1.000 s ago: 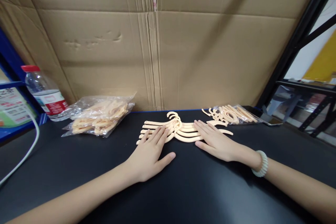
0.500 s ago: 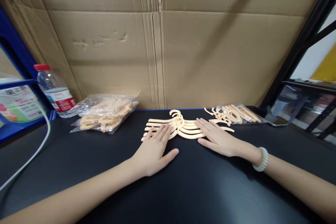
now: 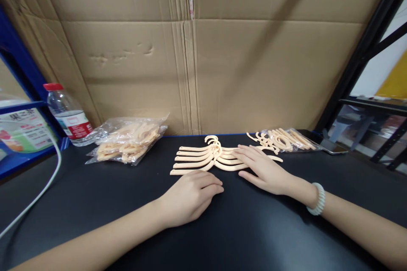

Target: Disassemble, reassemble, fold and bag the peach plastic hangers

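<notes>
Several cream-coloured clothes hangers lie overlapped on the black table, their hooks bunched at the middle and their arms fanned to both sides. Just in front of the lowest left arm rests my left hand, palm down. Its fingers are curled together, nothing shows in them, and the palm side is hidden. My right hand lies flat with fingers stretched over the right-hand arms of the hangers, covering part of them. On that wrist is a pale coiled band.
A clear bag of cream hanger parts lies at the left, beside a red-capped bottle. At the back right is another open bag with loose hook pieces. A white cable crosses the left side. Cardboard stands behind.
My left hand has come off the hangers' left arms toward me, and its spread fingers have curled together. My right hand stays on the right-hand arms, shifted slightly left.
</notes>
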Demonstrator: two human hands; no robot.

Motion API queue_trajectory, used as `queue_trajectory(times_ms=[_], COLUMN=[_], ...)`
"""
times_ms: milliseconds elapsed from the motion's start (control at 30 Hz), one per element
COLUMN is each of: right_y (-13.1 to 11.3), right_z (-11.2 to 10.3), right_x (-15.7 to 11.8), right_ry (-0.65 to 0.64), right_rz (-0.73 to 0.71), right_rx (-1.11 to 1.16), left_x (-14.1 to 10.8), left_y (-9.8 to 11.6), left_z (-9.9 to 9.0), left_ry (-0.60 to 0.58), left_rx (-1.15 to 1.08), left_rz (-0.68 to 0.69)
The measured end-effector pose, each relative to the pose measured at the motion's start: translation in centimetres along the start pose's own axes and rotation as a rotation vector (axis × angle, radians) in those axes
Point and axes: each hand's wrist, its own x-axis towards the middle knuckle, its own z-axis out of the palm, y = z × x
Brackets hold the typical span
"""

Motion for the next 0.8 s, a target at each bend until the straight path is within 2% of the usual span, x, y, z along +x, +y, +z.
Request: queue_trajectory(times_ms=[200,433,500,600,667,800], right_y=[-0.7,-0.6,0.7,4.4,7.2,11.1], right_z=[-0.5,-0.1,-0.1,-0.7,-1.7,-4.2], right_x=[0.2,0.4,0.6,0.4,-0.2,-2.0], right_ry=[0.052,0.102,0.175,0.255,0.219,0.092], right_rz=[-0.15,-0.171,-0.122,0.053,0.214,0.297], right_rx=[0.097,0.114,0.1,-0.012,-0.13,-0.158], left_x=[-0.3,-0.1,-0.1,-0.1,-0.2,-0.2], left_y=[-0.1,0.1,0.0,-0.1,-0.2,-0.4], left_z=[0.2,0.1,0.0,0.1,0.1,0.3], left_ry=[0.002,0.008,0.006,0.004,0.004,0.011], left_rx=[-0.057,-0.07,-0.071,-0.073,-0.071,-0.081], left_rz=[-0.046,-0.042,-0.042,-0.041,-0.042,-0.031])
